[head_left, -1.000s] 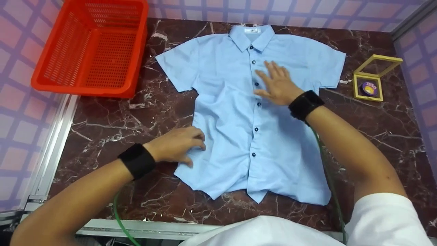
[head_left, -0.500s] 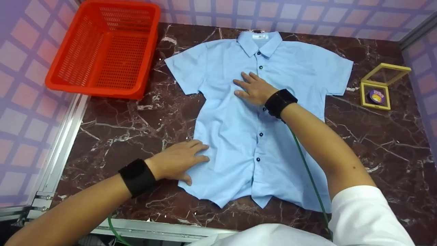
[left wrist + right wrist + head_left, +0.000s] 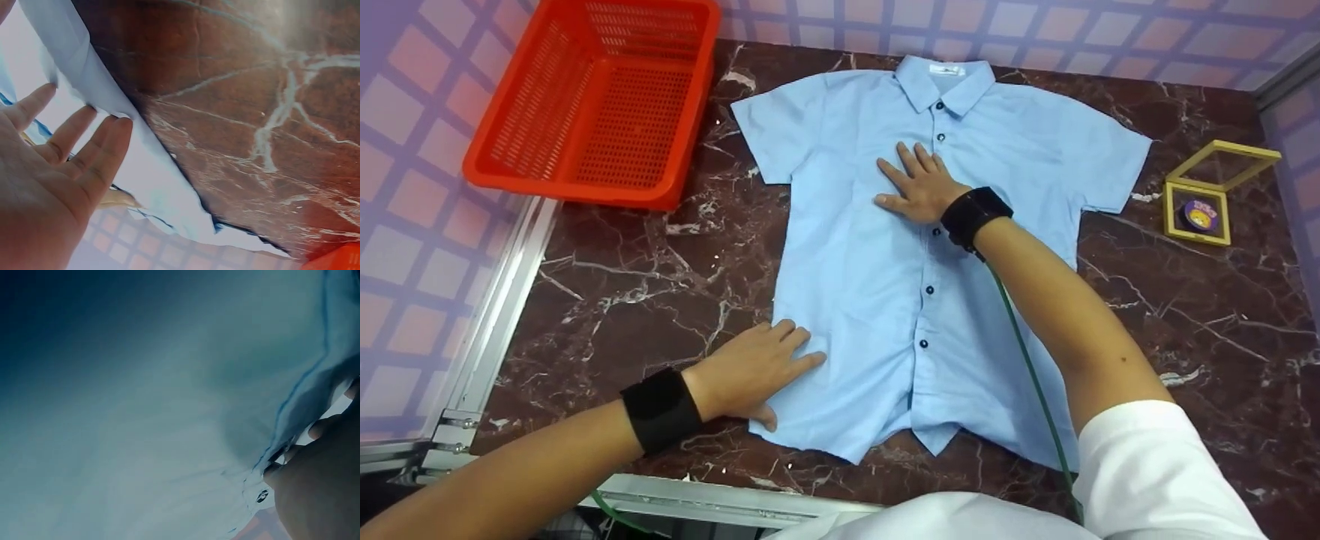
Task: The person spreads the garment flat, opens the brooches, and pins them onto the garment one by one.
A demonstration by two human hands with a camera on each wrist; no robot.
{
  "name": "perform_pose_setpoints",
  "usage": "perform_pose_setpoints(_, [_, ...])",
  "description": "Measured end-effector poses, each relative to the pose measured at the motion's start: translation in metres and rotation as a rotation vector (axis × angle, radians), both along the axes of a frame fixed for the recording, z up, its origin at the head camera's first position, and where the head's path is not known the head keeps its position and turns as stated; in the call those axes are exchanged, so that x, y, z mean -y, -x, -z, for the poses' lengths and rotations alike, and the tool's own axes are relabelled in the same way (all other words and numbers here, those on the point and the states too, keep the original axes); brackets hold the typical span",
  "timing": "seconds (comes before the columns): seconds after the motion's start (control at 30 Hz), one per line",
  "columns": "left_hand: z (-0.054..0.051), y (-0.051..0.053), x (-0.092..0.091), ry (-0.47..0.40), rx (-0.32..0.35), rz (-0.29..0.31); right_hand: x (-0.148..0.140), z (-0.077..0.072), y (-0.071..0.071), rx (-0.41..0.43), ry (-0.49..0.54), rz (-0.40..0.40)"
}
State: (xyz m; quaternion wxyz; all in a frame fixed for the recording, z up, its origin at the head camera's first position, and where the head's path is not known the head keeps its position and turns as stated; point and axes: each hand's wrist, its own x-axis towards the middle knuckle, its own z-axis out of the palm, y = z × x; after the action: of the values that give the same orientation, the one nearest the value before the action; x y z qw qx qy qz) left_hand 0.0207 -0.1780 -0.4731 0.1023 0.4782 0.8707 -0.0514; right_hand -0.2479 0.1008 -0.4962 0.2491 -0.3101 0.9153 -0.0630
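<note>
A light blue short-sleeved shirt (image 3: 855, 255) lies front up on the table, collar at the far side, dark buttons down its middle. My left hand (image 3: 754, 367) rests on the shirt's lower left edge with fingers spread; in the left wrist view the fingertips (image 3: 121, 126) touch the cloth near its side edge. My right hand (image 3: 922, 187) lies spread on the chest, left of the button line, its wrist over the buttons. The right wrist view is dark and blurred, with the hand (image 3: 320, 467) at its right edge beside a button (image 3: 262, 496).
A red plastic basket (image 3: 682, 180) stands at the back left of the dark marbled table (image 3: 645, 300). At the right sits a small yellow frame box (image 3: 1198, 238) with its lid raised. A green cable (image 3: 1027, 352) runs from the right wristband across the shirt.
My right hand has moved left across the button line onto the shirt's left chest. My left hand has slid slightly toward the hem. The shirt's left half is smoother and its side edge straighter.
</note>
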Motion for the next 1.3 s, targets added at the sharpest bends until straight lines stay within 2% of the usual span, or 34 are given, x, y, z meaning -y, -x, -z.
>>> perform_pose_setpoints(0.23, [0.001,-0.004,-0.003,0.053,-0.077,0.024,0.0,0.002,0.003,-0.02,-0.062,-0.034])
perform_pose_setpoints(0.37, [-0.002,-0.003,-0.005,0.082,-0.086,0.024,-0.001,0.001,0.003,-0.033,-0.025,-0.034])
perform_pose_setpoints(0.5, [-0.009,-0.001,-0.013,0.051,-0.013,-0.019,-0.009,-0.003,0.0,-0.01,0.066,0.004])
perform_pose_setpoints(0.6, [-0.015,0.001,-0.025,-0.008,0.084,-0.029,-0.021,-0.004,-0.002,-0.012,0.11,0.034])
perform_pose_setpoints(0.7, [-0.017,0.002,-0.041,-0.049,0.146,0.048,-0.039,-0.003,-0.005,-0.038,0.139,0.045])
perform_pose_setpoints(0.8, [-0.013,0.005,-0.054,-0.078,0.171,0.14,-0.06,-0.001,-0.01,-0.055,0.164,0.058])
perform_pose_setpoints(0.87, [-0.009,0.014,-0.06,-0.103,0.184,0.171,-0.081,-0.001,-0.013,-0.063,0.177,0.09])
perform_pose_setpoints(0.93, [-0.006,0.028,-0.062,-0.133,0.204,0.164,-0.102,-0.001,-0.016,-0.078,0.187,0.129])
perform_pose_setpoints(1.1, [-0.001,0.07,-0.056,-0.195,0.233,0.059,-0.157,-0.003,-0.022,-0.155,0.243,0.21])
perform_pose_setpoints(1.3, [0.002,0.113,-0.046,-0.263,0.181,-0.043,-0.226,-0.015,-0.034,-0.229,0.277,0.318])
